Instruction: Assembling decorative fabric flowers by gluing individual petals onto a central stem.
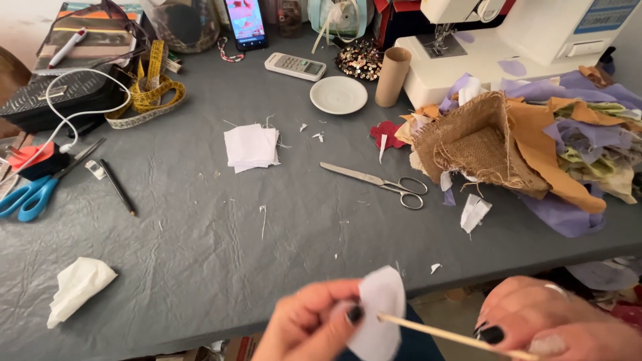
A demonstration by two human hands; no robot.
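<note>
Left hand (311, 324) pinching white fabric piece (379, 313) at bottom edge, below table rim. Right hand (558, 321) clenched on thin wooden stick (441, 331), tip touching fabric. Risk: stick slipping off, poking through cloth, or loose pinch dropping piece.

We see a grey tabletop (200, 220) carrying steel scissors (378, 182), stacked white squares (251, 147), a white saucer (338, 94), yellow tape measure (150, 100) and heaped fabric scraps (535, 147).
</note>
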